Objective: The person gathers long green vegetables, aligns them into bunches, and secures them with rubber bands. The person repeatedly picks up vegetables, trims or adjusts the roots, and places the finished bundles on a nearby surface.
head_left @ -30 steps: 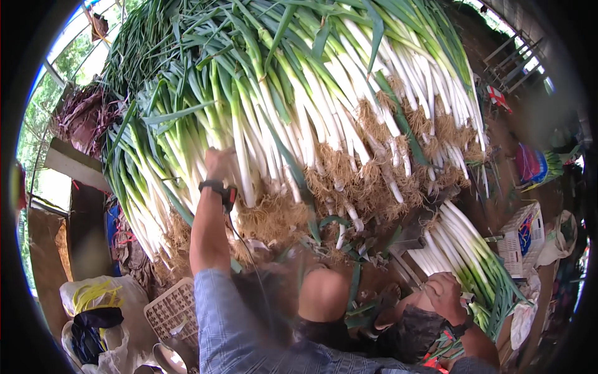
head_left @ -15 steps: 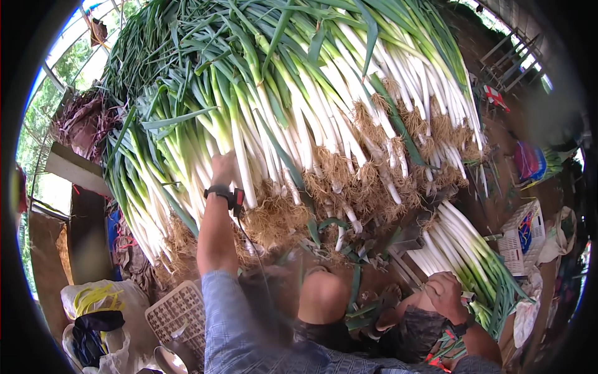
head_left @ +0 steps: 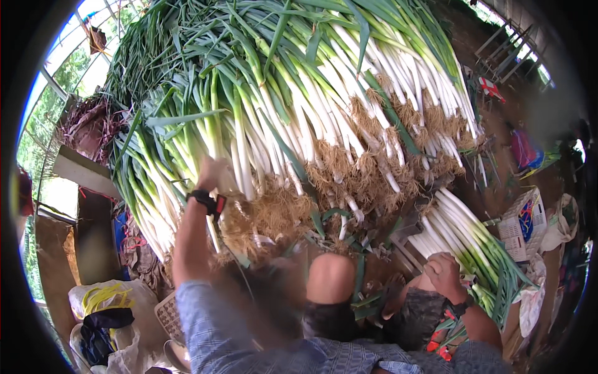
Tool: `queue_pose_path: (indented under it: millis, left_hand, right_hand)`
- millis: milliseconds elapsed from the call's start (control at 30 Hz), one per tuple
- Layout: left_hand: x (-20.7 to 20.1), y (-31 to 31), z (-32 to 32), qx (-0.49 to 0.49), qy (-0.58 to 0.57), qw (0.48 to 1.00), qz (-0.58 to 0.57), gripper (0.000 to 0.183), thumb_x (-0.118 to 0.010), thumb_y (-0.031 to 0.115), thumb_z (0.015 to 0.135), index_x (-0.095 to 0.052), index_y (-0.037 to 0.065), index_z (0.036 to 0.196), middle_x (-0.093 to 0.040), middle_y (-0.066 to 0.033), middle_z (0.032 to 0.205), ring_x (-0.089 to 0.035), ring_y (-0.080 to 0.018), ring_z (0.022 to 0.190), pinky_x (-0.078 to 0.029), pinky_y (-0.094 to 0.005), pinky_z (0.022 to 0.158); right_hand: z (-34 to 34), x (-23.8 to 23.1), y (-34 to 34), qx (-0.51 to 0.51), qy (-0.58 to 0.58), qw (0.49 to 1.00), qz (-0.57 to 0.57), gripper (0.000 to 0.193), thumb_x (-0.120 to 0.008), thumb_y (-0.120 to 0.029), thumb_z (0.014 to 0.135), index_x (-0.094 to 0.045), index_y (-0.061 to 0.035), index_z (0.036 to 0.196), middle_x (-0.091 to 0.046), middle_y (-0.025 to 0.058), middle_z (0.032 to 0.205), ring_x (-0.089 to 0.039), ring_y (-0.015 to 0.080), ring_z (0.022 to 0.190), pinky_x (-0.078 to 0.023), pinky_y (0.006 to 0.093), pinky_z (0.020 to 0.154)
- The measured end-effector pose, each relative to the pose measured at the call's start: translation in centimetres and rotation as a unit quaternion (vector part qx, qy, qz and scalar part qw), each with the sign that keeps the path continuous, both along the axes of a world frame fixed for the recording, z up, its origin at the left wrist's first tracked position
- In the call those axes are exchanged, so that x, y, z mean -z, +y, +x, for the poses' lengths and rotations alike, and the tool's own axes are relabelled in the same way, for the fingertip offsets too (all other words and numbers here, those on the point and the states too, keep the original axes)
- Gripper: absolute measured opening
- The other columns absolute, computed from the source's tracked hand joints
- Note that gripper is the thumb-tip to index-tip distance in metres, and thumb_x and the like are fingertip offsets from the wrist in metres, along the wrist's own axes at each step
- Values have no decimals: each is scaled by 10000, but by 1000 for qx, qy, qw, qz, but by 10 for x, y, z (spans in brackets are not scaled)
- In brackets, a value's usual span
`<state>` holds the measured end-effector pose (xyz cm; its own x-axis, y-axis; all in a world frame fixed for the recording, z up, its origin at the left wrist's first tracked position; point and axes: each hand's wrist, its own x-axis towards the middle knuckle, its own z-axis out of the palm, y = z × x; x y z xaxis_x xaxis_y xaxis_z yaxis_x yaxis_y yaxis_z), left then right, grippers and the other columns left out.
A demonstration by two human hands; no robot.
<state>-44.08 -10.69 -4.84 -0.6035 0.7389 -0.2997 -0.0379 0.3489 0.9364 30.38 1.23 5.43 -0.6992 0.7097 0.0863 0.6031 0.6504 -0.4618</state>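
Observation:
A big heap of long green onions (head_left: 268, 106) spreads before me, green leaves on the far side and white stalks and brown roots toward me. Among the stalks at the heap's left-middle is my left hand (head_left: 215, 174), somewhat blurred, with its fingers closed around a green onion (head_left: 213, 235) whose white lower end shows beneath the wrist. My right hand (head_left: 443, 274) rests on my right knee, fingers curled in, and nothing shows in it. Beside it lies a smaller bundle of trimmed green onions (head_left: 467, 234), white ends toward the heap.
Between heap and bundle is a metal frame (head_left: 408, 252). A white plastic basket (head_left: 523, 224) stands at the right. Lower left are a pale perforated crate (head_left: 168, 318) and a white sack (head_left: 140, 299) with yellow ties (head_left: 106, 298). A thin cord hangs from my left wrist.
My left hand has moved a little left and toward me, and a white stalk now shows below it. The view has shifted slightly. My right hand stays on the knee.

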Motion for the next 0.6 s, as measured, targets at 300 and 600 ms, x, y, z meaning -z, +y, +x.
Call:
queue_pose_path:
  millis: [300,600]
  left_hand:
    - [42,-117,137,30,45,995,80,341,-653,244,957,-649,-36,1152,-718,-156,991,-728,-267,909,-609,-400,775]
    - [-27,-151,337,-115,-375,878,274,364,-547,272,1044,-585,-29,1245,-734,-156,977,-749,-252,816,-662,-384,757]
  right_hand:
    - [-15,28,-17,50,124,983,-129,127,-728,-100,887,-735,4,958,-736,134,974,-699,289,969,-539,392,867]
    - [-127,-6,-152,-61,322,809,-489,298,-605,-154,1056,-591,3,1310,-648,59,1264,-608,157,1212,-462,316,1087]
